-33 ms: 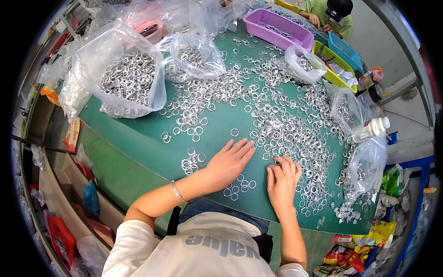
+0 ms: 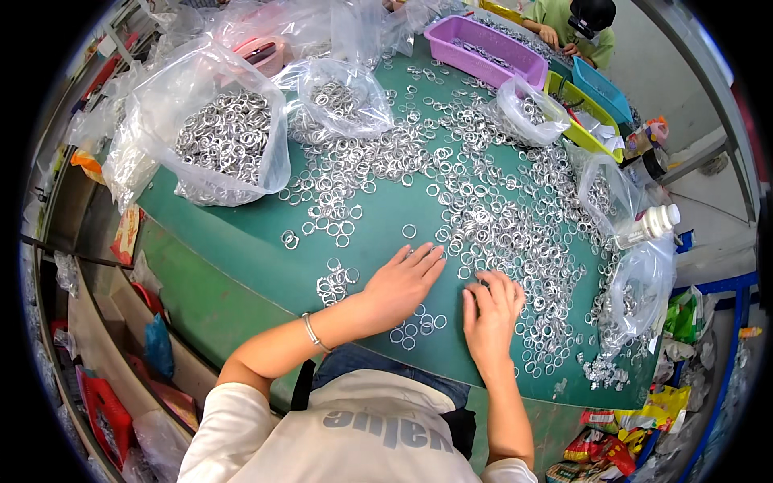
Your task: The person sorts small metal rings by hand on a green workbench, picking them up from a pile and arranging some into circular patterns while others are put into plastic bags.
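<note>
Head view: left hand (image 2: 400, 286) and right hand (image 2: 489, 310) lie flat, empty, on metal rings (image 2: 499, 217)

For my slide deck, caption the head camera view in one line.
Left hand and right hand rest flat among metal rings on a green table.

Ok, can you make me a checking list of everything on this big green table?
Surface: green table, bare only along the near-left edge.
Job's things: loose silver rings scattered widely; a small cluster lies under the left hand.
Clutter: big clear bag of rings, smaller bags, purple tray, white bottle lying at the right edge.
Hands: left hand flat, fingers spread, on the table; right hand has fingers curled on the rings; neither clearly holds anything.
Cables: nothing seen.
Surroundings: another person at the far side; wrappers on the floor.
</note>
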The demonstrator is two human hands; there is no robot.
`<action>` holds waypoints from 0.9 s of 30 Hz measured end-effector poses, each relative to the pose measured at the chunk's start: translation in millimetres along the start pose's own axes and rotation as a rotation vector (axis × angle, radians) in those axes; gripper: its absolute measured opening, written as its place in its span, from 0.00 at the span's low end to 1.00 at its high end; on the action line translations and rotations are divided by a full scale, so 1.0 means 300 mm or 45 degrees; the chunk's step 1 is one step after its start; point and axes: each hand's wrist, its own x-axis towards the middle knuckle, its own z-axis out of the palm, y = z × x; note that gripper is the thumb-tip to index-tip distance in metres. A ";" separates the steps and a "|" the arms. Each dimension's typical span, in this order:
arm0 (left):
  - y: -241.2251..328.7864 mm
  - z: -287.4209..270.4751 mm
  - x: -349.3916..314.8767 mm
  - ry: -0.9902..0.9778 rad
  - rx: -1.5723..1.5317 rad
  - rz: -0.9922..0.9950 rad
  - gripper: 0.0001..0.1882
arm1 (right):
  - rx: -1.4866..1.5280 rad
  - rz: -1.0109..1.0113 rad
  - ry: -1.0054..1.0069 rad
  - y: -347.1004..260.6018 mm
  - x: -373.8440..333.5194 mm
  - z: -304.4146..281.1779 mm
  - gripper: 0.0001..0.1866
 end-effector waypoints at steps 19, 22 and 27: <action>0.065 0.034 -0.093 0.072 -0.296 0.041 0.31 | -0.239 -0.102 0.171 0.057 0.129 0.055 0.07; 0.056 0.027 -0.145 0.006 -0.409 0.058 0.32 | -0.263 0.055 0.206 0.067 0.074 0.011 0.08; 0.099 0.046 -0.177 0.122 -0.605 -0.031 0.29 | -0.224 0.095 0.269 0.028 0.075 0.020 0.14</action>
